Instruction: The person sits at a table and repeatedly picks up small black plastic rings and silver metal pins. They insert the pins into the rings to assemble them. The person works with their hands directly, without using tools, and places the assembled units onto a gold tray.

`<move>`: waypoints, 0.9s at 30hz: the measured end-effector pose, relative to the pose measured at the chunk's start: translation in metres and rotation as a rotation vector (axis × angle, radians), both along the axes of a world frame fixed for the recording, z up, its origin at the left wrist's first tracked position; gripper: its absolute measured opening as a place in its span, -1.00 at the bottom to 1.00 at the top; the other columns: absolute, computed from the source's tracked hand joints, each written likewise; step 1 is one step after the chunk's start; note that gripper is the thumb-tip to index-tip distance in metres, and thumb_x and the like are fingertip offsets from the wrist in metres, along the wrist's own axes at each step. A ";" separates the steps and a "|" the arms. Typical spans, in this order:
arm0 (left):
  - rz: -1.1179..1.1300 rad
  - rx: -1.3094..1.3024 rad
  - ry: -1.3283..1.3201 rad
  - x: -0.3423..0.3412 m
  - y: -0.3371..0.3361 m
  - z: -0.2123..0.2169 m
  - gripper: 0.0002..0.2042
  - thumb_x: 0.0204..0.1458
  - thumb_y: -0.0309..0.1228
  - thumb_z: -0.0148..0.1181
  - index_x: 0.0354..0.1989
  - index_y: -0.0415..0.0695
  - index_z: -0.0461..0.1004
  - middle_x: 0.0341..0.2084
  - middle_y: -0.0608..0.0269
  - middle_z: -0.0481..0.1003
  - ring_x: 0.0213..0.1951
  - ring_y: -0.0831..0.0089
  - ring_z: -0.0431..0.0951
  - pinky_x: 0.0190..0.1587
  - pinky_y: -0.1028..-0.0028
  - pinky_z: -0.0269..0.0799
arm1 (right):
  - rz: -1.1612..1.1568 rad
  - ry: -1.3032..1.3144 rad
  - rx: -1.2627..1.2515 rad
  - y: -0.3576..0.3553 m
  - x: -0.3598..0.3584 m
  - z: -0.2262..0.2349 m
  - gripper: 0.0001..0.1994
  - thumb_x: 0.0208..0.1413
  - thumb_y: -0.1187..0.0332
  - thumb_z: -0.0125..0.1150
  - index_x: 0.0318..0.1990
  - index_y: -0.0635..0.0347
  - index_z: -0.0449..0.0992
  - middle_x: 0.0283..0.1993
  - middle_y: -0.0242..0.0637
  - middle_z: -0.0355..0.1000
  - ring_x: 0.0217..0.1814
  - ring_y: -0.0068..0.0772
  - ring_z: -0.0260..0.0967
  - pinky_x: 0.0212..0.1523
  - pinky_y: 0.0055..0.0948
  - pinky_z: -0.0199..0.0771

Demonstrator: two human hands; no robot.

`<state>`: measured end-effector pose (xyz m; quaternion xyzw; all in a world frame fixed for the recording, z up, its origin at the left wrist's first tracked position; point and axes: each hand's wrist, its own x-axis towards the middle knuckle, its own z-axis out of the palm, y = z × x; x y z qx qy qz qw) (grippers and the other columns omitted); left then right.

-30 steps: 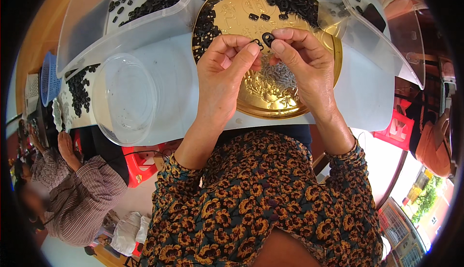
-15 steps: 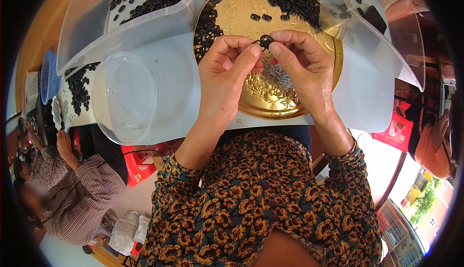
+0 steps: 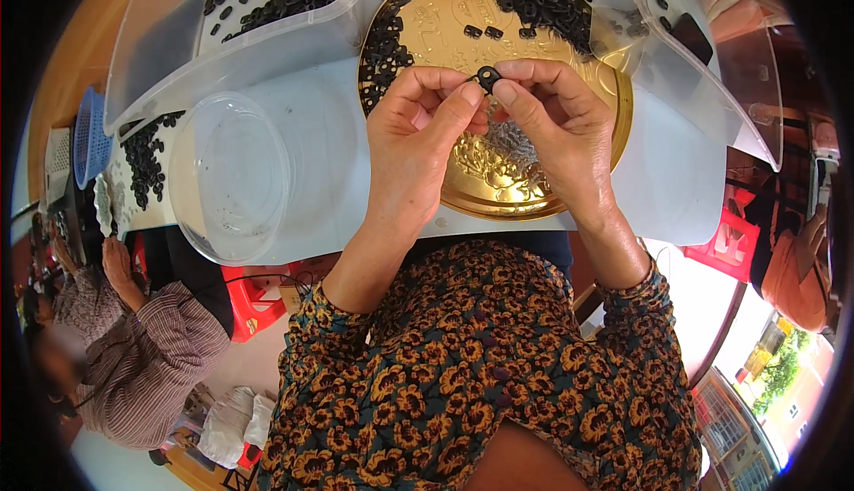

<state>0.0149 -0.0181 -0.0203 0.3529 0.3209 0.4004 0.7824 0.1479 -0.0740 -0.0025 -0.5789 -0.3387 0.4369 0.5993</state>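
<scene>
Between both my hands, over a round golden tray (image 3: 431, 33), is a small black part with a round hole (image 3: 487, 74). My left hand (image 3: 411, 140) pinches its left side between thumb and forefinger. On the right side, the thumb and forefinger of my right hand (image 3: 569, 131) are closed on it. The fingertips hide much of the part, and I cannot tell whether it is one piece or two. Beneath my fingers lies a heap of small silvery metal pieces (image 3: 514, 142), partly covered by the right hand. Black two-holed parts (image 3: 525, 2) crowd the tray's far and left rim.
Left of the tray stands a round clear tub (image 3: 236, 175) on the pale blue table (image 3: 325, 126). Clear plastic bins (image 3: 267, 62) with black parts stand behind. A blue basket (image 3: 91, 140) and a person in a striped shirt (image 3: 156, 362) are at the far left.
The small black part has turned slightly between my fingertips, so its hole shows differently. Both hands stay in almost the same place.
</scene>
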 end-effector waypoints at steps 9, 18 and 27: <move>0.004 0.003 -0.012 -0.001 0.001 -0.002 -0.91 0.07 -0.55 0.19 -0.28 -0.28 0.44 -0.42 0.15 0.54 -0.40 0.48 0.55 -0.30 0.50 0.52 | 0.007 0.011 -0.016 0.000 0.001 -0.002 -0.84 0.12 0.51 0.21 -0.15 0.35 0.51 -0.27 -0.31 0.52 -0.22 -0.66 0.44 -0.18 -0.65 0.48; -0.050 -0.005 -0.016 -0.008 0.000 -0.007 -0.90 0.08 -0.55 0.18 -0.24 -0.25 0.46 -0.40 0.20 0.53 -0.38 0.49 0.53 -0.26 0.49 0.49 | 0.112 0.145 -0.017 -0.003 0.008 -0.003 -0.79 0.13 0.50 0.18 -0.09 0.36 0.46 -0.29 -0.29 0.50 -0.25 -0.56 0.45 -0.18 -0.60 0.50; -0.182 0.301 -0.033 -0.013 0.001 -0.007 -0.71 0.02 -0.54 0.24 -0.05 -0.26 0.46 -0.18 0.22 0.39 -0.15 0.51 0.46 -0.09 0.53 0.40 | 0.260 0.323 -0.040 -0.010 0.021 0.010 -0.52 0.12 0.47 0.19 0.19 0.29 0.23 -0.20 -0.21 0.48 -0.29 -0.54 0.45 -0.22 -0.58 0.45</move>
